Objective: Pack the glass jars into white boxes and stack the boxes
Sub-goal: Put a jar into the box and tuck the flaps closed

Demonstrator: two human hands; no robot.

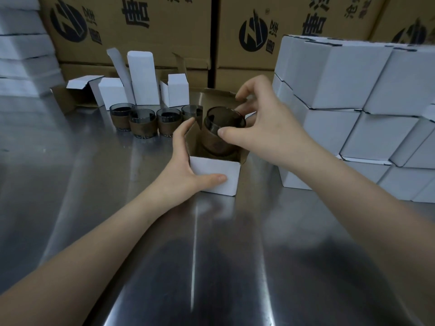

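Observation:
An open white box with a brown inside stands on the steel table, its flaps up. My left hand grips its left side, thumb across the white front wall and fingers up along the left flap. My right hand pinches the rim of a smoky glass jar with a brown band, tilted and partly down inside the box. Several more such jars stand in a row behind the box to the left.
A stack of closed white boxes fills the right side. Open empty white boxes stand behind the jars. Large brown cartons line the back, and flat white blanks are piled at far left.

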